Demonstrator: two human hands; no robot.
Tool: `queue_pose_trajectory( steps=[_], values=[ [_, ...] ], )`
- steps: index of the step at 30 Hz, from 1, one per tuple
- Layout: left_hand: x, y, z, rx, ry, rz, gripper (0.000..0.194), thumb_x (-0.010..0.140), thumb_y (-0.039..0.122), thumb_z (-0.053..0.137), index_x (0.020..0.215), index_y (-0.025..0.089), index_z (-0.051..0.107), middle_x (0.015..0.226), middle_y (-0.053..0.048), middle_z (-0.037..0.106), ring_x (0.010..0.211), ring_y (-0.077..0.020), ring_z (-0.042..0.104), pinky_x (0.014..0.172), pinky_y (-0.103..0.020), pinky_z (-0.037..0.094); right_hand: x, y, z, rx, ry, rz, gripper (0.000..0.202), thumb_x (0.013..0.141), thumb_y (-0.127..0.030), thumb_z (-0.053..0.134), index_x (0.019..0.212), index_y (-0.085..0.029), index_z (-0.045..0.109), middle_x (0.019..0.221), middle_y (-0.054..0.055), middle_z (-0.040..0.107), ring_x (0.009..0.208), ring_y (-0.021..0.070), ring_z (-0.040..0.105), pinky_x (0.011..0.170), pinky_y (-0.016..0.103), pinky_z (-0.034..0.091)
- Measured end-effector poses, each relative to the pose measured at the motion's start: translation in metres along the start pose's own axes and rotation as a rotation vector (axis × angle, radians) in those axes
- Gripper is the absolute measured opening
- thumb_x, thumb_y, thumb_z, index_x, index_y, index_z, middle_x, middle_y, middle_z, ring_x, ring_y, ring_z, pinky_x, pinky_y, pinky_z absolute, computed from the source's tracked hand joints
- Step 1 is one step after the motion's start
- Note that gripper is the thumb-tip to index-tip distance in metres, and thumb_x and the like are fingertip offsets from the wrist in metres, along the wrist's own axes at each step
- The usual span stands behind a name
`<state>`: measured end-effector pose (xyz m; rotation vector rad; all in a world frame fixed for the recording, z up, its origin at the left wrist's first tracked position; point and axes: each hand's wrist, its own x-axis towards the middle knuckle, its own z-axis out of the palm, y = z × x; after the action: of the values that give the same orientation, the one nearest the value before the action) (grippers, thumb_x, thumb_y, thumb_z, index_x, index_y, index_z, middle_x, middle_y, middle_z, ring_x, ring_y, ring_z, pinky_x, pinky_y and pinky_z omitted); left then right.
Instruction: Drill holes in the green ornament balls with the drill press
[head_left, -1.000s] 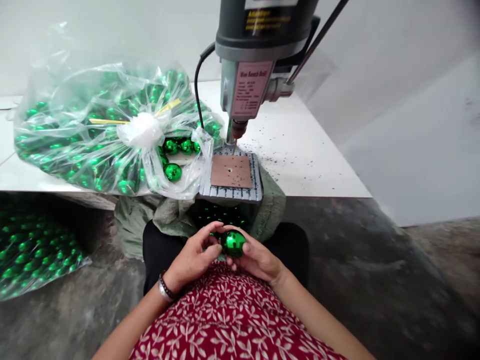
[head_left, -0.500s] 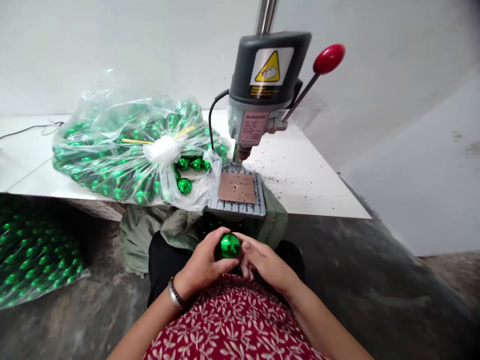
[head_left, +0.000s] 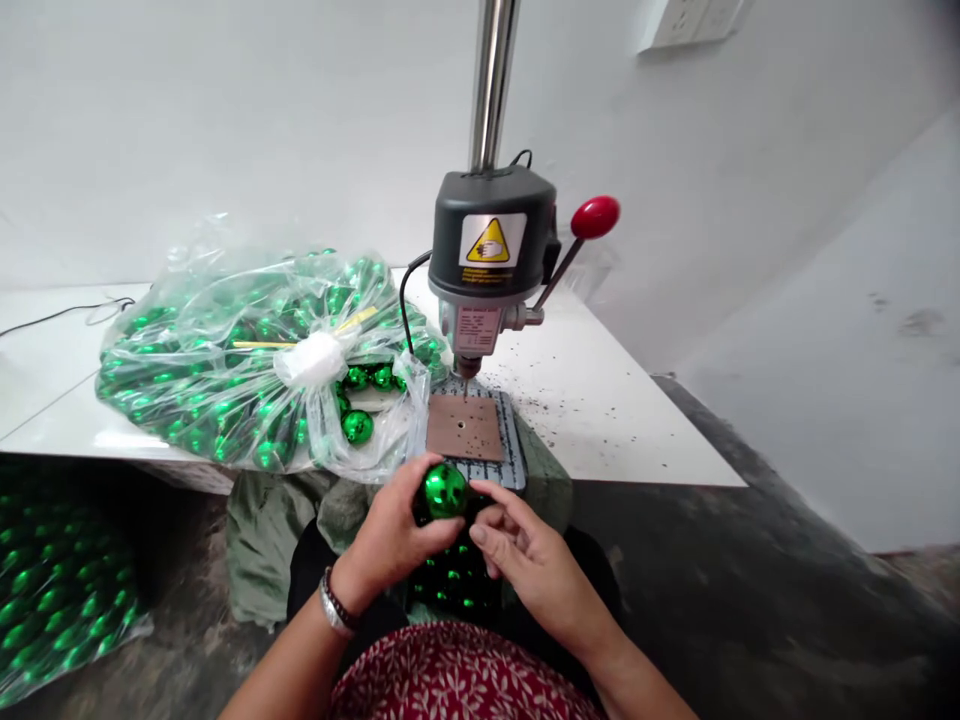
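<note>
Left hand, head view: gripping; thumb and fingers of the left hand [head_left: 386, 540] close around the green ball [head_left: 445, 491].
Right hand: fingers of the right hand [head_left: 536, 565] loosely curled, parted from the thumb; index fingertip just beside the ball; contact cannot be told.
Ball position: lower centre of the frame, in front of the drill base [head_left: 516, 450].
Bench drill: the drill [head_left: 491, 245] stands upper centre; red-knobbed lever [head_left: 596, 216] angled up to the right.
Work plate: brown plate [head_left: 480, 430] on the base, beneath the bit; one hole visible.
Clear bag: bag of green balls [head_left: 311, 360], centre left, on the white table [head_left: 660, 460].
Debris: dark chips [head_left: 559, 400] scattered right of the base.
</note>
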<state>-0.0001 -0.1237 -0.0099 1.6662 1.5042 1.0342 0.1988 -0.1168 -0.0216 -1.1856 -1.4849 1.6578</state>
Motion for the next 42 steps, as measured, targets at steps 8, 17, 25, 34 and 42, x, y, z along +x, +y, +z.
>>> queue_pose_trajectory(
  steps=[8, 17, 25, 34, 42],
  values=[
    [0.080, 0.019, 0.004, 0.069, 0.111, -0.013, 0.050, 0.079, 0.037, 0.074, 0.124, 0.018, 0.061, 0.115, -0.009, 0.071, 0.104, -0.0243, 0.067, 0.098, -0.040, 0.053, 0.005, 0.001, -0.027, -0.140, 0.112, 0.056, 0.069, 0.079, -0.077, 0.057, 0.111, -0.018, 0.071, 0.078, 0.005, 0.064, 0.062, 0.0090, 0.053, 0.061, 0.023, 0.048],
    [0.111, -0.013, 0.004, 0.081, 0.071, -0.137, 0.053, 0.079, 0.040, 0.074, 0.126, 0.016, 0.064, 0.117, -0.009, 0.074, 0.107, -0.0264, 0.068, 0.099, -0.040, 0.052, 0.008, 0.009, -0.038, -0.250, 0.135, 0.028, 0.062, 0.084, -0.071, 0.049, 0.105, -0.018, 0.073, 0.074, 0.004, 0.062, 0.062, 0.0088, 0.051, 0.060, 0.022, 0.042],
    [0.115, -0.010, 0.006, 0.029, -0.050, -0.075, 0.047, 0.078, 0.040, 0.073, 0.121, 0.021, 0.067, 0.112, -0.003, 0.075, 0.106, -0.0246, 0.067, 0.098, -0.036, 0.052, 0.013, 0.016, -0.035, -0.262, 0.112, 0.024, 0.058, 0.086, -0.069, 0.048, 0.105, -0.020, 0.073, 0.074, 0.003, 0.063, 0.063, 0.0094, 0.052, 0.061, 0.022, 0.042],
    [0.112, -0.009, 0.011, 0.273, -0.049, -0.031, 0.054, 0.079, 0.038, 0.075, 0.129, 0.022, 0.066, 0.107, -0.006, 0.077, 0.102, -0.0277, 0.069, 0.094, -0.037, 0.052, 0.009, 0.014, -0.039, -0.266, 0.093, 0.012, 0.054, 0.087, -0.066, 0.049, 0.101, -0.020, 0.073, 0.075, 0.003, 0.063, 0.065, 0.0095, 0.052, 0.062, 0.022, 0.042],
    [0.118, -0.011, 0.004, 0.150, -0.075, -0.142, 0.053, 0.078, 0.043, 0.074, 0.127, 0.023, 0.071, 0.108, -0.004, 0.079, 0.107, -0.0270, 0.071, 0.095, -0.034, 0.054, 0.011, -0.001, -0.047, -0.353, 0.044, -0.004, 0.050, 0.089, -0.063, 0.049, 0.102, -0.021, 0.073, 0.074, 0.003, 0.064, 0.066, 0.0097, 0.052, 0.062, 0.022, 0.041]
  ],
)
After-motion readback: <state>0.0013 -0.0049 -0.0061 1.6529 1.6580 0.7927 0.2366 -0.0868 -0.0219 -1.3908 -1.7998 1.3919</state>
